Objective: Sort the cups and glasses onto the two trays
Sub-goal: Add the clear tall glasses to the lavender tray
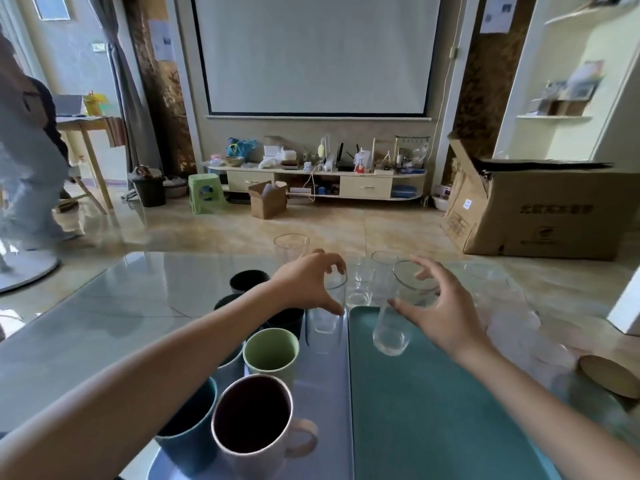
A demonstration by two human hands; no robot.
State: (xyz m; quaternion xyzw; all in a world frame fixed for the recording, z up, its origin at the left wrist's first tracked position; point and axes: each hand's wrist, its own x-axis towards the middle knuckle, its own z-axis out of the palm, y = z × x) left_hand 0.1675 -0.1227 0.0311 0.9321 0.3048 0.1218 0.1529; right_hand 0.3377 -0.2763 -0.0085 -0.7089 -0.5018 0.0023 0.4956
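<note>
Two trays lie side by side on the glass table: a grey-blue tray [323,379] on the left and a teal tray [433,417] on the right. On the left tray stand a pink mug [252,420], a blue mug [187,438], a green cup [272,355] and dark cups [249,280]. My left hand [308,282] grips a clear glass [325,320] by its rim at that tray's far right edge. A tall clear glass [391,330], tilted over the teal tray's far end, is held by my right hand [443,306]. Several more clear glasses [382,271] stand just beyond the trays.
A wooden round lid [609,375] lies on the table at the right, near blurry clear glassware [512,306]. Past the table, a large cardboard box [536,216] sits on the floor at the right. A person [27,168] stands at the far left.
</note>
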